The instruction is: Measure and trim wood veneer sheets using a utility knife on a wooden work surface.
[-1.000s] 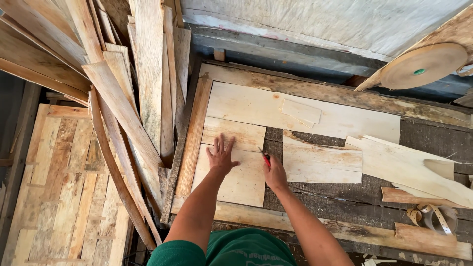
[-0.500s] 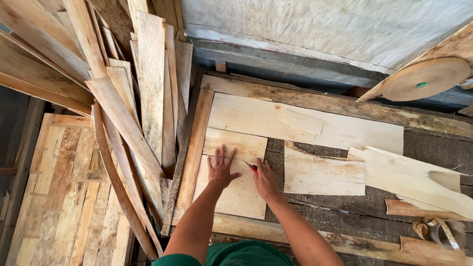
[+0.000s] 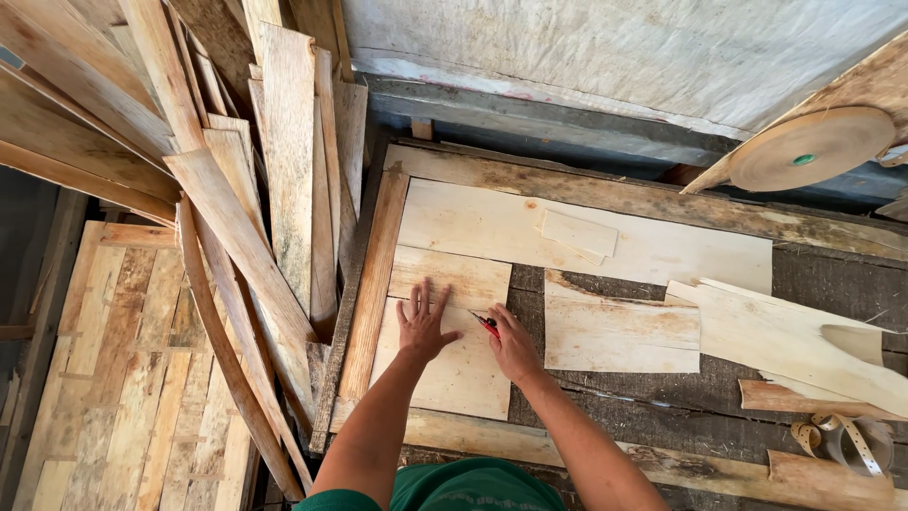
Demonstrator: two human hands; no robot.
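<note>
My left hand [image 3: 421, 325] lies flat, fingers spread, on a pale thin wood sheet [image 3: 445, 374] at the left of a dark work surface. My right hand [image 3: 514, 343] rests on the same sheet's right edge and grips a small red-handled tool [image 3: 488, 325] whose tip touches the wood. Another pale sheet [image 3: 452, 276] sits just above, butted against the lower one. A long wide sheet [image 3: 577, 235] lies further back with a small loose piece [image 3: 579, 233] on top.
A separate sheet [image 3: 619, 334] lies to the right, and a curled one [image 3: 794, 339] beyond it. Rough planks [image 3: 284, 189] lean in a pile at left. A tape roll [image 3: 809, 149] leans at back right. Strap scraps [image 3: 846, 440] lie at lower right.
My right hand has slid from the sheet's right edge toward the left, bringing the red tool close to my left hand. The view has shifted slightly.
</note>
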